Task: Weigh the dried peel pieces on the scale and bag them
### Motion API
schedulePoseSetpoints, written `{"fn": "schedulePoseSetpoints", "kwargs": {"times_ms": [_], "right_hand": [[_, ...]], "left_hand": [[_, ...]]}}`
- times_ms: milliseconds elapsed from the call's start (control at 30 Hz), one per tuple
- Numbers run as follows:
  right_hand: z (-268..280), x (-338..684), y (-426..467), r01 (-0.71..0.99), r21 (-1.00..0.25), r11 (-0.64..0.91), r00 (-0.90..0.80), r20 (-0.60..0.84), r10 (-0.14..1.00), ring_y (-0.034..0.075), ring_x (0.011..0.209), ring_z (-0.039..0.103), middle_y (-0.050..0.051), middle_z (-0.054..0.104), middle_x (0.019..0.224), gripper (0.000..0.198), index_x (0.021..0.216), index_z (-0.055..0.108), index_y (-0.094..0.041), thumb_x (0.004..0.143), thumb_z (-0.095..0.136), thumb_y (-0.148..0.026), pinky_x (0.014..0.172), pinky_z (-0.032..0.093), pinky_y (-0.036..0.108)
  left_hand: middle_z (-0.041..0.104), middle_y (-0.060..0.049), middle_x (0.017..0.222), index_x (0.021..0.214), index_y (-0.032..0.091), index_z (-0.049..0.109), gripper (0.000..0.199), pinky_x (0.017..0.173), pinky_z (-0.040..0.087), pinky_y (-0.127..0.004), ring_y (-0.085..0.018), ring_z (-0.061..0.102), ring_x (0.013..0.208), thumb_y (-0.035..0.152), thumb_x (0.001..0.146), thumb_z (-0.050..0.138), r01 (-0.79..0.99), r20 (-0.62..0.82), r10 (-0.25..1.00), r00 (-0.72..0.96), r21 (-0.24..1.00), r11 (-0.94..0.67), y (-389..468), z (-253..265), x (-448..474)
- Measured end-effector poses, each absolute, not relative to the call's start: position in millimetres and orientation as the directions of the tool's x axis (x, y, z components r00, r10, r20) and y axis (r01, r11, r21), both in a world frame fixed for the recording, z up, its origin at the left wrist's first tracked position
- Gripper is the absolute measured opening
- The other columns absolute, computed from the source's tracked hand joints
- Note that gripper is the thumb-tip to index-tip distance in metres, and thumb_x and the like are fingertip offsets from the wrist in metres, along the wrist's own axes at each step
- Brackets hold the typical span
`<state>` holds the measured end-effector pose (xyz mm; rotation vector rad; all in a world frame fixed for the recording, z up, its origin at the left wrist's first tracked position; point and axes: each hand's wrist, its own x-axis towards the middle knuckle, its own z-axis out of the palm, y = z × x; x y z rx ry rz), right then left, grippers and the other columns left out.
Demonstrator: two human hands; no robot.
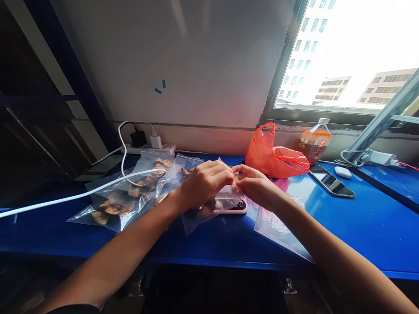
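Both hands meet over a pink kitchen scale on the blue table. My left hand is closed on the upper edge of a clear zip bag with brown dried pieces in its lower part. My right hand pinches the same edge, its fingertips close to the left ones. The bag lies partly over the scale and hides most of its top. Left of it are several clear bags holding brown dried slices. By my right forearm lies a stack of flat clear bags.
A red plastic bag and a drink bottle stand at the back right, near a phone and a white earphone case. A white cable crosses over the filled bags from a power strip.
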<state>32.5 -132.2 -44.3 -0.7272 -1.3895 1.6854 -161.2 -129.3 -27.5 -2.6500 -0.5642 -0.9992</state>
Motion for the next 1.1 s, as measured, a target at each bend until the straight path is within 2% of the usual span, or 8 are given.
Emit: {"fn": "schedulePoseSetpoints", "kwargs": {"times_ms": [267, 467, 600, 667, 733, 833, 933, 1100], "right_hand": [[-42, 26, -141, -0.188, -0.982, 0.005, -0.391, 0.079, 0.917, 0.010, 0.057, 0.048, -0.006, 0.056, 0.069, 0.041, 0.099, 0.049, -0.021, 0.062, 0.067, -0.021, 0.056, 0.035, 0.024], [-45, 25, -141, 0.037, -0.985, 0.167, -0.282, 0.150, 0.948, 0.010, 0.057, 0.044, -0.006, 0.054, 0.067, 0.041, 0.099, 0.045, -0.020, 0.062, 0.062, -0.027, 0.051, 0.030, 0.024], [-48, 32, -130, 0.300, -0.881, 0.366, -0.153, 0.334, 0.930, 0.009, 0.053, 0.038, -0.008, 0.042, 0.057, 0.022, 0.084, 0.046, -0.022, 0.064, 0.055, -0.021, 0.049, 0.025, 0.024], [-47, 35, -129, 0.378, -0.811, 0.447, -0.170, 0.414, 0.894, 0.009, 0.053, 0.037, -0.007, 0.041, 0.056, 0.010, 0.075, 0.048, -0.021, 0.067, 0.052, -0.018, 0.050, 0.026, 0.025], [-45, 36, -132, 0.379, -0.763, 0.523, -0.252, 0.459, 0.852, 0.010, 0.055, 0.039, -0.005, 0.044, 0.059, 0.002, 0.072, 0.051, -0.020, 0.073, 0.052, -0.019, 0.051, 0.028, 0.025], [-42, 33, -140, 0.372, -0.681, 0.631, -0.355, 0.524, 0.775, 0.010, 0.058, 0.041, -0.003, 0.047, 0.063, 0.015, 0.070, 0.052, -0.019, 0.083, 0.053, -0.027, 0.054, 0.030, 0.025], [-40, 29, -146, 0.388, -0.611, 0.690, -0.374, 0.579, 0.724, 0.010, 0.059, 0.041, -0.002, 0.047, 0.065, 0.027, 0.066, 0.049, -0.019, 0.086, 0.058, -0.036, 0.056, 0.032, 0.026], [-36, 28, -150, 0.334, -0.641, 0.691, -0.342, 0.600, 0.723, 0.012, 0.064, 0.044, 0.001, 0.048, 0.071, 0.032, 0.062, 0.052, -0.019, 0.085, 0.059, -0.040, 0.059, 0.037, 0.028]], "left_hand": [[0.069, -0.005, 0.091, 0.085, 0.018, 0.060, 0.021, 0.084, 0.047, -0.030, -0.016, 0.061, 0.089, 0.021, 0.098, 0.045, 0.432, 0.677, 0.248, 0.693, -0.114, -0.895, -131, -29, -158], [0.066, -0.006, 0.099, 0.086, 0.018, 0.059, 0.018, 0.083, 0.044, -0.032, -0.019, 0.057, 0.091, 0.015, 0.096, 0.044, 0.475, 0.602, 0.279, 0.748, -0.193, -0.858, -128, -33, -156], [0.066, -0.006, 0.101, 0.087, 0.019, 0.059, 0.018, 0.087, 0.041, -0.034, -0.021, 0.054, 0.101, 0.018, 0.096, 0.044, 0.485, 0.592, 0.294, 0.750, -0.192, -0.853, -124, -37, -157], [0.065, -0.006, 0.100, 0.087, 0.019, 0.058, 0.014, 0.089, 0.039, -0.034, -0.022, 0.052, 0.108, 0.017, 0.094, 0.046, 0.496, 0.574, 0.325, 0.752, -0.167, -0.852, -123, -38, -158], [0.065, -0.005, 0.098, 0.088, 0.020, 0.057, 0.011, 0.091, 0.038, -0.034, -0.022, 0.051, 0.111, 0.014, 0.093, 0.048, 0.508, 0.555, 0.361, 0.749, -0.132, -0.851, -123, -38, -160], [0.065, -0.005, 0.098, 0.093, 0.019, 0.056, 0.010, 0.094, 0.035, -0.036, -0.022, 0.051, 0.113, 0.015, 0.094, 0.047, 0.543, 0.562, 0.408, 0.720, -0.089, -0.835, -122, -37, -162], [0.065, -0.007, 0.100, 0.096, 0.018, 0.055, 0.011, 0.096, 0.033, -0.040, -0.023, 0.050, 0.114, 0.018, 0.095, 0.044, 0.595, 0.575, 0.456, 0.679, -0.068, -0.801, -121, -34, -163], [0.065, -0.006, 0.103, 0.093, 0.020, 0.057, 0.006, 0.101, 0.030, -0.044, -0.025, 0.049, 0.117, 0.020, 0.090, 0.052, 0.608, 0.515, 0.537, 0.668, 0.039, -0.793, -111, -27, -173]]}}
